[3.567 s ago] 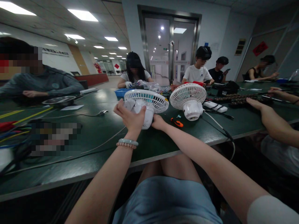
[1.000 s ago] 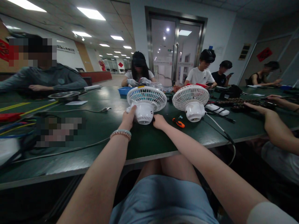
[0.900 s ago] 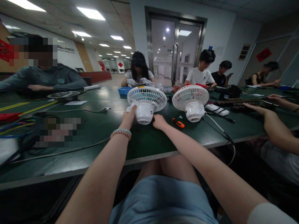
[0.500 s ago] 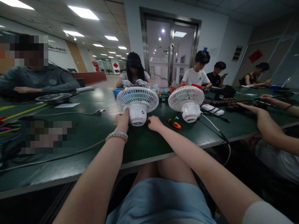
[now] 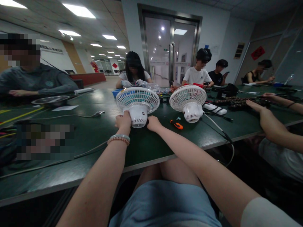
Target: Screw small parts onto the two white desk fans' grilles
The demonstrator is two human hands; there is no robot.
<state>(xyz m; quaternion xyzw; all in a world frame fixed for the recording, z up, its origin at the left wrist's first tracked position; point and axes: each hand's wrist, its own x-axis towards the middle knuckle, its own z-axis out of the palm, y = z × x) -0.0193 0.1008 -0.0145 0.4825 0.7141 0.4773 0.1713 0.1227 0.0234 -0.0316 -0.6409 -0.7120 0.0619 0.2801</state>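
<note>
- Both my arms reach straight forward: my left hand presses against the left side of the white fan, fingers curled round its motor housing.
- My right hand touches the housing's right side; I cannot tell whether its fingers are closed.
- The fan stands on the green surface, a second fan beside it.
- A blue tray sits behind; its contents are hidden.

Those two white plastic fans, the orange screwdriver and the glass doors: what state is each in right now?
Nearer white plastic desk fan: on the green table, left hand and right hand touching its motor housing.
Second white plastic fan: on the table, untouched, cable attached.
Orange-handled screwdriver: lying flat, untouched.
Glass double doors: shut.
</note>
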